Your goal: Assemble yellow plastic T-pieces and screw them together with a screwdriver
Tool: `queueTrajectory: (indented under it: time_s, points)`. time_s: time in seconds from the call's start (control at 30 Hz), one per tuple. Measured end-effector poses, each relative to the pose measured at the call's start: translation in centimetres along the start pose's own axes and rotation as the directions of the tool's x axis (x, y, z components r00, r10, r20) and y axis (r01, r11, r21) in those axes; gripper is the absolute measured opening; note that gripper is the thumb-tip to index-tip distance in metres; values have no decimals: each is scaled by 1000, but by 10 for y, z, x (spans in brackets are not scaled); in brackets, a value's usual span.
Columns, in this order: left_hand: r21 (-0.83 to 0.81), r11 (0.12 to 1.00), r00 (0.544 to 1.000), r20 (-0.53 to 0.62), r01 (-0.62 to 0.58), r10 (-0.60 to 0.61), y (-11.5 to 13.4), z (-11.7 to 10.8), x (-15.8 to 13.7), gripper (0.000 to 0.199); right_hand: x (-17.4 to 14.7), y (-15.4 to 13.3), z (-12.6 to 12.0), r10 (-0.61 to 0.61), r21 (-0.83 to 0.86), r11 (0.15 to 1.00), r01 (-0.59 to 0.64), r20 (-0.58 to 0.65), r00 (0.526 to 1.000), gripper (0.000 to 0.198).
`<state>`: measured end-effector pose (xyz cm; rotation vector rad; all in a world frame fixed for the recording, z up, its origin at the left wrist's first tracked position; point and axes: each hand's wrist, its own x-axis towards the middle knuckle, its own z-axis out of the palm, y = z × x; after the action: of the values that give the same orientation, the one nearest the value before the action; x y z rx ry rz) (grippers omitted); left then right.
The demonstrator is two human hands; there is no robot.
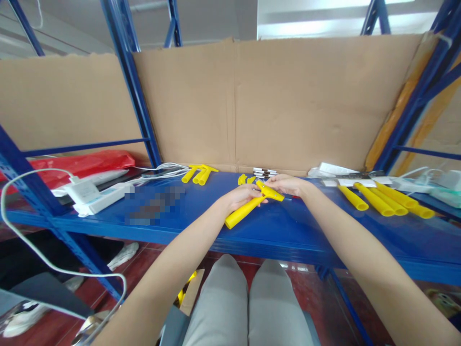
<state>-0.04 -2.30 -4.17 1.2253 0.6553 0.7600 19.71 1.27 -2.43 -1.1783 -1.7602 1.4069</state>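
A yellow T-shaped plastic handle with a round hollow grip lies tilted in my left hand, whose fingers are closed around it just below the crosspiece. My right hand is at the far side of the crosspiece, fingers bent and closed against it. Whether a small part is also pinched there is hidden. Behind my hands, small yellow pieces lie on the blue shelf. Beside them is a stack of black-and-white strips.
Several yellow tubular handles lie at the right, and more yellow T-shaped handles at the back left. A white power strip with cables stands left, near a red bag. A cardboard panel closes the back between blue posts.
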Motion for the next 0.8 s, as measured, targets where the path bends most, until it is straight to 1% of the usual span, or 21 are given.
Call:
queueTrajectory:
  time_s: [0.13,0.43,0.53,0.7,0.8]
  points:
    - [5,1000,1000,-12,-9,9,0,1,-1,17,2,0,3,6,-12,1000,-6,1,1000,10]
    - [-21,1000,1000,-24,-4,4,1,2,-3,19,4,-2,11,10,28,1000,-7,-89,996,11]
    - [-11,1000,1000,-29,0,0,2,3,-3,20,3,-3,13,15,32,999,-12,-100,995,11]
    - [22,1000,993,-116,-7,9,1,6,-5,23,4,-3,12,-5,27,1000,7,-94,996,12]
    - [42,999,991,-130,-24,30,1,7,-5,26,6,-2,12,-36,26,999,38,-80,996,15]
